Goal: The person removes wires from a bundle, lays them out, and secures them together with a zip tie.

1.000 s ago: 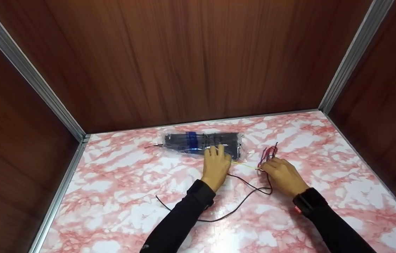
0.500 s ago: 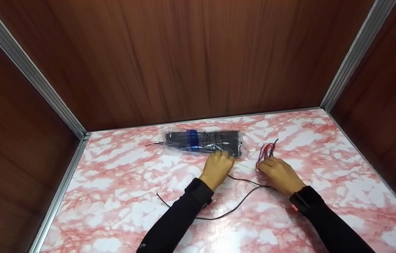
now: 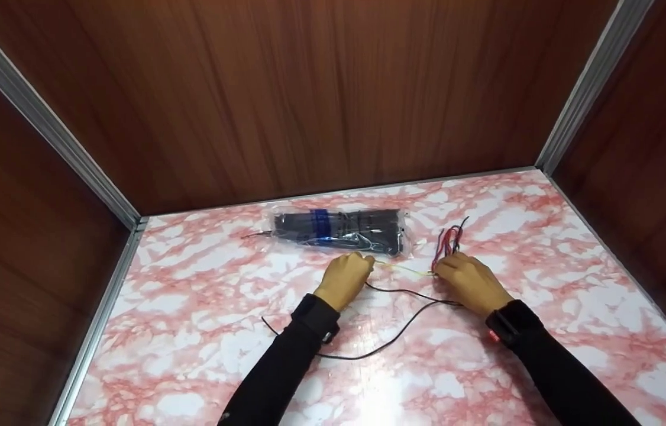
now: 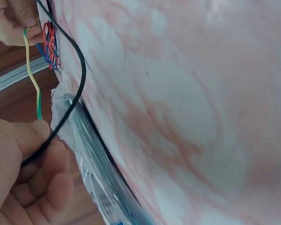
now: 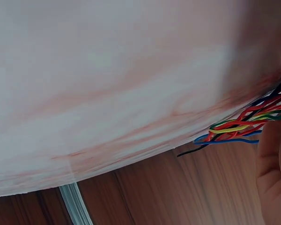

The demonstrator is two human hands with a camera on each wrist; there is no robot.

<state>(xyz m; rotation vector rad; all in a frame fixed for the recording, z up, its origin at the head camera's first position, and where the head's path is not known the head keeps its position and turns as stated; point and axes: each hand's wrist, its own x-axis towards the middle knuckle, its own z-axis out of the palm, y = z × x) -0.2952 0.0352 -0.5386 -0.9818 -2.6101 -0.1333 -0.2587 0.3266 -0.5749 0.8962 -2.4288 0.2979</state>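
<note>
Wire (image 3: 401, 268) shows longer now between the left hand (image 3: 345, 278), which pinches it and has moved left, away from the bag (image 3: 339, 231), and the right hand (image 3: 472, 284) gripping the bunch (image 3: 448, 242), so it seems pulled straighter.

2 black sleeves (image 3: 277, 367), 2 black wristbands (image 3: 315, 318), 1 red-marked

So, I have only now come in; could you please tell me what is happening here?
A person is handling wires on a marbled table. The left hand holds a yellow-green wire and a black cable; the right hand grips a bundle of coloured wires. The yellow-green wire spans between both hands. A plastic-wrapped dark pack lies just beyond the left hand.
</note>
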